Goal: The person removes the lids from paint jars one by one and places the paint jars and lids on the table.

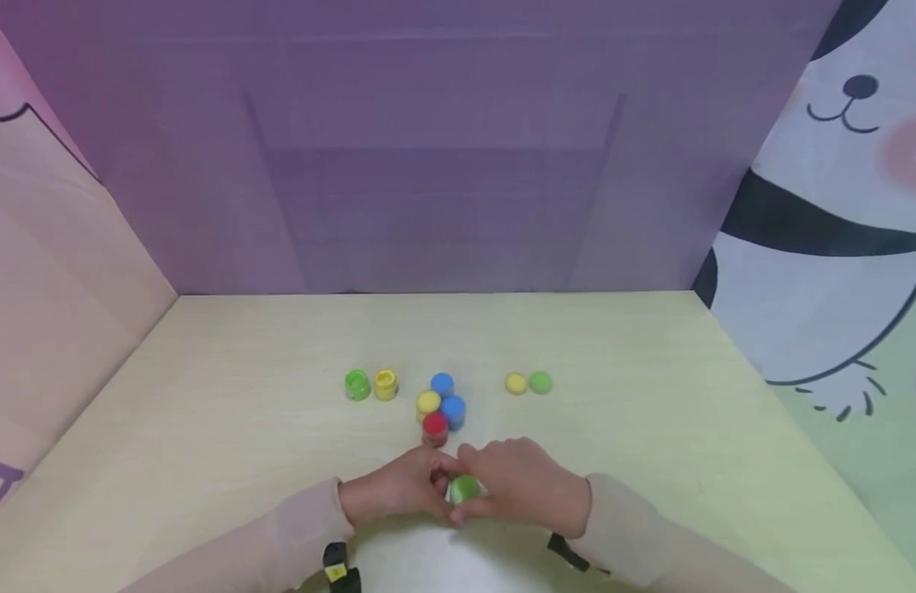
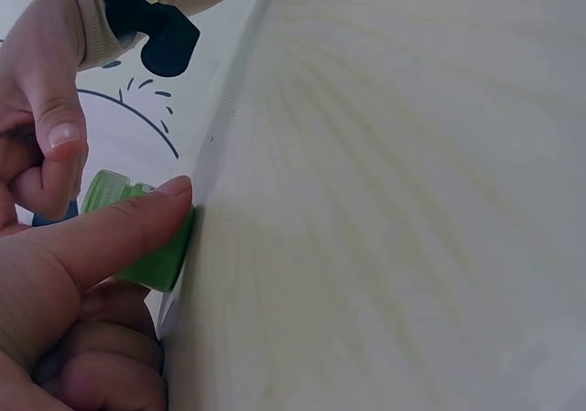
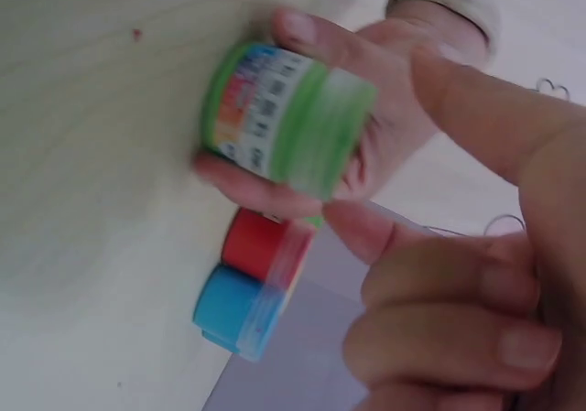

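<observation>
Near the front of the table, my left hand holds a small green jar, its thumb and fingers on opposite sides. The jar has a printed label and a ridged, paler green top. My right hand is around the top, thumb and index finger spread to either side. In the right wrist view, a gap shows between the right thumb and the top; the index fingertip is close to its edge, contact unclear. Just beyond the hands stands a red jar.
Behind the red jar cluster a yellow jar and two blue jars, one a blue jar nearer me. Farther left stand an uncovered green jar and an uncovered yellow jar. To the right lie a yellow lid and a green lid.
</observation>
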### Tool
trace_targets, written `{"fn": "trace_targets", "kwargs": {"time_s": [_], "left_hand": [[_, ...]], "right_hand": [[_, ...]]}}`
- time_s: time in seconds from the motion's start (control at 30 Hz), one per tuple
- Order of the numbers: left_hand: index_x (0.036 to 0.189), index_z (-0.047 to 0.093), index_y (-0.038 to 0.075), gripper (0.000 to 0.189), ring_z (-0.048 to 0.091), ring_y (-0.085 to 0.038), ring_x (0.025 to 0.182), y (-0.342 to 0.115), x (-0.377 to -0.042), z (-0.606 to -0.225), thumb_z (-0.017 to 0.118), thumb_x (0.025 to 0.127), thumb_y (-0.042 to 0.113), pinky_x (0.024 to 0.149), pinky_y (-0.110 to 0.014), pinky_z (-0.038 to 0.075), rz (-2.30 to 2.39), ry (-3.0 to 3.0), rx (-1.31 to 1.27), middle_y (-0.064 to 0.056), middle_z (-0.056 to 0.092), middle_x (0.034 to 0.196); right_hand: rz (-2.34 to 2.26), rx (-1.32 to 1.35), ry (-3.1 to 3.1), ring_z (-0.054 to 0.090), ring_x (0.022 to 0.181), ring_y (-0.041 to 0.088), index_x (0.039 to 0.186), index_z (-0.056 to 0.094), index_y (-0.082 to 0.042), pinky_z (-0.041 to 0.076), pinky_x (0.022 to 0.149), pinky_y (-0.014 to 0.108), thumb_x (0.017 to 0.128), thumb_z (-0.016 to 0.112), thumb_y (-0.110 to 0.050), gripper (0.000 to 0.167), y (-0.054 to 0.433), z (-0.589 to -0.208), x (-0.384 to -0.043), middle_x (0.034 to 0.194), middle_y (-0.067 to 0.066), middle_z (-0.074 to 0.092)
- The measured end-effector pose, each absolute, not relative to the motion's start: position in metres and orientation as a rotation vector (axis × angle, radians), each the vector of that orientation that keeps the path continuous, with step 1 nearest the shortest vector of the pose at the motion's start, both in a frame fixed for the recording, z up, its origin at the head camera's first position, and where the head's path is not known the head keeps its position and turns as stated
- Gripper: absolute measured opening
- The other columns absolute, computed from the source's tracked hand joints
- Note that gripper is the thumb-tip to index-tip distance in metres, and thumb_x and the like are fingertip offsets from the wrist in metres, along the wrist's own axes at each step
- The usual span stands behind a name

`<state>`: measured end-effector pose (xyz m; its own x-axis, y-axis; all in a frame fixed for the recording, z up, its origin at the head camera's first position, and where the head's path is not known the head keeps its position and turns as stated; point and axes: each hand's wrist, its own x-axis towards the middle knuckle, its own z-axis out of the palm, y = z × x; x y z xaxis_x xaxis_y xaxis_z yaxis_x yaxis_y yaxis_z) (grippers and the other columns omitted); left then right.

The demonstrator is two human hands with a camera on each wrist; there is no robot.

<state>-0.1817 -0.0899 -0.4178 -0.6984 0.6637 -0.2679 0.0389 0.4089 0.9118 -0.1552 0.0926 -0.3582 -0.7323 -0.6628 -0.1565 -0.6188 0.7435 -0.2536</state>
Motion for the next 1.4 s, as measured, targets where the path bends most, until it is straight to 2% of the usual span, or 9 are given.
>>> {"fn": "trace_targets", "kwargs": {"time_s": [0.07, 0.33, 0.7, 0.8, 0.93, 1.0, 1.13, 1.27, 1.4], "left_hand": [[0.107, 0.071, 0.014, 0.038, 0.039, -0.01, 0.053, -0.089, -0.182, -0.418, 0.079, 0.071, 0.005, 0.048, -0.019, 0.03, 1.304, 2.058, 0.598, 0.003, 0.045, 0.057], [0.097, 0.073, 0.014, 0.027, 0.038, -0.009, 0.053, -0.089, -0.182, -0.419, 0.078, 0.073, 0.005, 0.05, -0.019, 0.031, 1.302, 2.062, 0.608, 0.004, 0.045, 0.056], [0.097, 0.072, 0.017, 0.03, 0.04, -0.009, 0.052, -0.089, -0.182, -0.419, 0.079, 0.071, 0.004, 0.05, -0.02, 0.031, 1.294, 2.066, 0.618, 0.003, 0.046, 0.055], [0.102, 0.072, 0.017, 0.037, 0.039, -0.01, 0.051, -0.089, -0.182, -0.419, 0.08, 0.07, 0.003, 0.048, -0.02, 0.03, 1.309, 2.05, 0.612, 0.002, 0.046, 0.055], [0.108, 0.07, 0.017, 0.044, 0.039, -0.01, 0.051, -0.089, -0.181, -0.419, 0.081, 0.068, 0.003, 0.047, -0.019, 0.029, 1.323, 2.042, 0.591, 0.001, 0.046, 0.056], [0.108, 0.071, 0.018, 0.044, 0.039, -0.01, 0.051, -0.09, -0.181, -0.419, 0.081, 0.068, 0.003, 0.047, -0.019, 0.03, 1.322, 2.041, 0.589, 0.001, 0.046, 0.057], [0.107, 0.071, 0.019, 0.041, 0.038, -0.01, 0.052, -0.091, -0.181, -0.42, 0.081, 0.07, 0.005, 0.048, -0.019, 0.029, 1.315, 2.031, 0.595, 0.001, 0.046, 0.057], [0.103, 0.071, 0.018, 0.037, 0.039, -0.009, 0.052, -0.091, -0.181, -0.421, 0.081, 0.069, 0.006, 0.048, -0.019, 0.03, 1.305, 2.04, 0.594, 0.002, 0.048, 0.058], [0.1, 0.071, 0.018, 0.035, 0.04, -0.009, 0.053, -0.091, -0.182, -0.421, 0.081, 0.069, 0.006, 0.049, -0.019, 0.031, 1.299, 2.044, 0.587, 0.003, 0.048, 0.059]], "right_hand": [[-0.248, -0.949, 2.737, 0.034, 0.049, 0.005, 0.084, 0.05, -0.017, 0.03, 0.045, 0.02, 0.077, 0.065, -0.057, 0.043, 0.09, -0.361, -0.154, 0.056, -0.009, 0.038], [-0.191, -0.837, 2.798, 0.033, 0.045, 0.007, 0.076, 0.048, -0.014, 0.028, 0.042, 0.022, 0.079, 0.064, -0.058, 0.047, 0.087, -0.365, -0.15, 0.054, -0.007, 0.037], [-0.163, -0.862, 2.751, 0.039, 0.05, 0.007, 0.084, 0.053, -0.014, 0.034, 0.046, 0.022, 0.079, 0.069, -0.048, 0.038, 0.086, -0.361, -0.151, 0.058, -0.007, 0.043], [-0.184, -0.887, 2.721, 0.039, 0.05, 0.007, 0.086, 0.053, -0.015, 0.035, 0.047, 0.021, 0.079, 0.072, -0.04, 0.033, 0.087, -0.359, -0.152, 0.058, -0.008, 0.044], [-0.192, -0.932, 2.677, 0.041, 0.051, 0.007, 0.097, 0.058, -0.015, 0.037, 0.05, 0.02, 0.081, 0.072, -0.029, 0.025, 0.088, -0.357, -0.152, 0.059, -0.01, 0.045], [-0.182, -0.945, 2.666, 0.04, 0.051, 0.007, 0.113, 0.06, -0.016, 0.037, 0.052, 0.02, 0.082, 0.071, -0.026, 0.034, 0.088, -0.356, -0.151, 0.058, -0.009, 0.045], [-0.154, -0.98, 2.669, 0.037, 0.048, 0.007, 0.138, 0.048, -0.025, 0.036, 0.051, 0.02, 0.084, 0.069, -0.023, 0.057, 0.09, -0.355, -0.15, 0.054, -0.008, 0.042], [-0.153, -0.999, 2.669, 0.037, 0.048, 0.007, 0.138, 0.047, -0.026, 0.036, 0.051, 0.02, 0.085, 0.068, -0.02, 0.058, 0.092, -0.354, -0.15, 0.054, -0.009, 0.042], [-0.193, -1.021, 2.654, 0.041, 0.052, 0.005, 0.13, 0.054, -0.022, 0.038, 0.054, 0.02, 0.081, 0.073, -0.026, 0.053, 0.094, -0.355, -0.151, 0.061, -0.011, 0.049]]}}
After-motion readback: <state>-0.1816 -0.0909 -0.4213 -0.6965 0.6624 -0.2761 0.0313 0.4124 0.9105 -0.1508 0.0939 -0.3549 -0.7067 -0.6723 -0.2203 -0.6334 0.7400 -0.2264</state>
